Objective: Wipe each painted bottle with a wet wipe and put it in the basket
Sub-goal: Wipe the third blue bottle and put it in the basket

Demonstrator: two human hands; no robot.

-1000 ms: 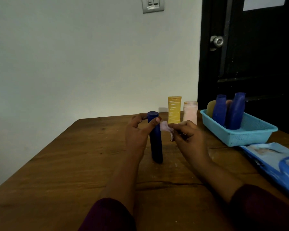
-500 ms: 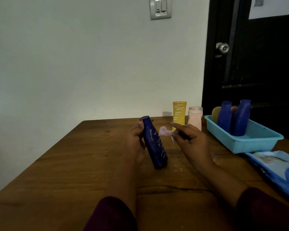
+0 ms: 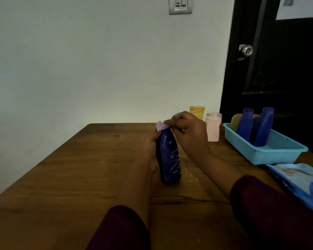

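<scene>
Step in hand, as judged: wiping. Your left hand [image 3: 150, 153] grips the dark blue bottle [image 3: 170, 159] from its left side. The bottle stands base down on the wooden table [image 3: 79, 177], long axis near vertical, top leaning slightly left. Your right hand [image 3: 187, 131] pinches the wet wipe [image 3: 161, 125] against that top. White streaks show on the body, so the next move calls for strokes down it. The blue basket [image 3: 271, 156] sits far right, well apart.

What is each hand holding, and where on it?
The left hand grips the dark blue bottle round its body; the right hand pinches a wet wipe against the bottle's top.
</scene>
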